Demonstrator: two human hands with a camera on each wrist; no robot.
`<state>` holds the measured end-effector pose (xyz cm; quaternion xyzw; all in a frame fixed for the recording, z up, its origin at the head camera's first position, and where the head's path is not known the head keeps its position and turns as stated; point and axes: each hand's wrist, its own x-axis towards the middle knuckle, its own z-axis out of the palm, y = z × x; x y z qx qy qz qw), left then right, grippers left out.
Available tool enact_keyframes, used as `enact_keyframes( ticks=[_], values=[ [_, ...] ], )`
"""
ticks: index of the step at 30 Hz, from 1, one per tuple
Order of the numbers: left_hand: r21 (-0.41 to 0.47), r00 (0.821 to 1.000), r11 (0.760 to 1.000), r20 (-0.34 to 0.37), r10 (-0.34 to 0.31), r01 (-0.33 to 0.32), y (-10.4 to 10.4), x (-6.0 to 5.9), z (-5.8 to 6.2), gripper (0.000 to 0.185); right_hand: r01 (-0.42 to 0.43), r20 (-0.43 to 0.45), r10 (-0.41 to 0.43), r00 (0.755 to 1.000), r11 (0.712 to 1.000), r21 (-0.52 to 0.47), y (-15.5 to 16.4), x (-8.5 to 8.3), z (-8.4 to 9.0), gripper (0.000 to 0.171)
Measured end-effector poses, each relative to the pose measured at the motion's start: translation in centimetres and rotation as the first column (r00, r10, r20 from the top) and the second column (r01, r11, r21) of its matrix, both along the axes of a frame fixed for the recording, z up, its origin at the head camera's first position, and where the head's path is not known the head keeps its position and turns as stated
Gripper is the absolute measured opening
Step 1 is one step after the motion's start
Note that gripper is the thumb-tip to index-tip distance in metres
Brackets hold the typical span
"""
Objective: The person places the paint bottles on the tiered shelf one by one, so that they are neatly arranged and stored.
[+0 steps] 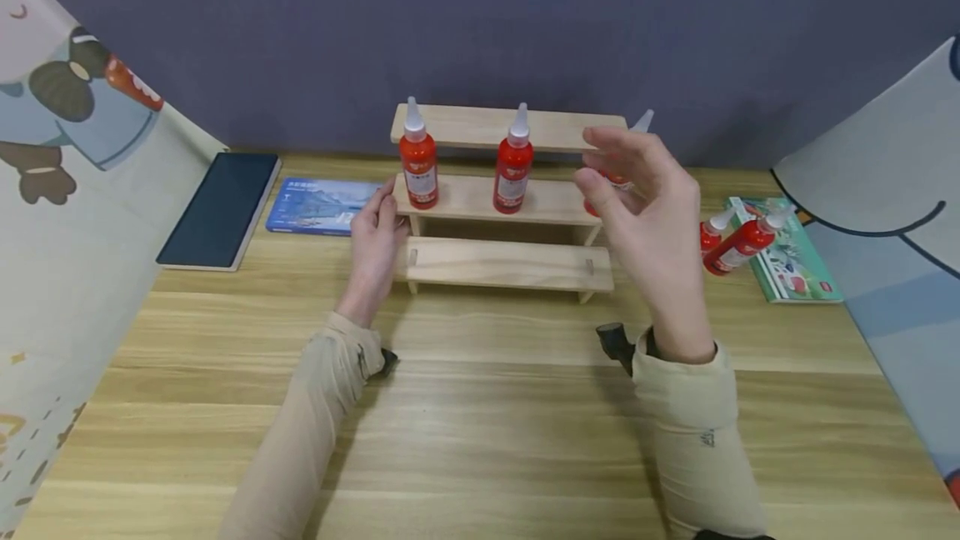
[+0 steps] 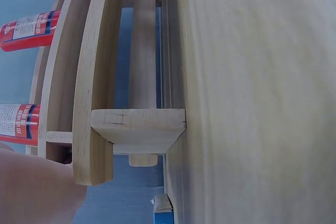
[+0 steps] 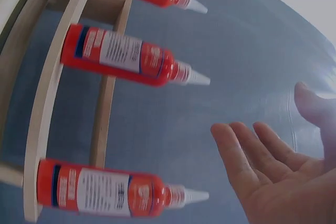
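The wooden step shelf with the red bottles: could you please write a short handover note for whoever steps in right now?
Left hand rests against the left end of the wooden shelf, fingers relaxed.
Right hand is open beside the third red bottle, holding nothing.
Done: three red bottles stand on the middle step, including the left one and the centre one.
Left: two red bottles lie on the table to the right, by the green book.
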<state>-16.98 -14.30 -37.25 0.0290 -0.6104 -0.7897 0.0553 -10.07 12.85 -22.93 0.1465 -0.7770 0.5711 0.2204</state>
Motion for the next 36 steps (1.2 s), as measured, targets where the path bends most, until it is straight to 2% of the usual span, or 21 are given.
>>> enact_keyframes(
  ticks=[9,17,25,36],
  values=[
    [0.010,1.000,1.000,-0.017,-0.004,0.004,0.0,-0.1,-0.1,0.045,0.106,0.023,-0.107,0.994,0.993,0.056,3.1,0.3,-0.2,0.037],
    [0.009,1.000,1.000,-0.004,0.008,-0.008,0.1,-0.2,-0.1,0.045,0.217,0.047,-0.222,0.974,0.972,0.088,6.9,-0.7,-1.7,0.040],
    [0.005,1.000,1.000,-0.009,0.009,-0.009,0.0,-0.1,-0.1,0.045,0.279,0.041,-0.284,0.958,0.955,0.102,9.9,-1.6,-3.0,0.040],
    [-0.006,1.000,1.000,0.000,0.009,-0.009,0.0,-0.1,-0.1,0.045,0.335,0.121,-0.356,0.927,0.928,0.164,12.6,-1.8,-4.3,0.043]
  ],
)
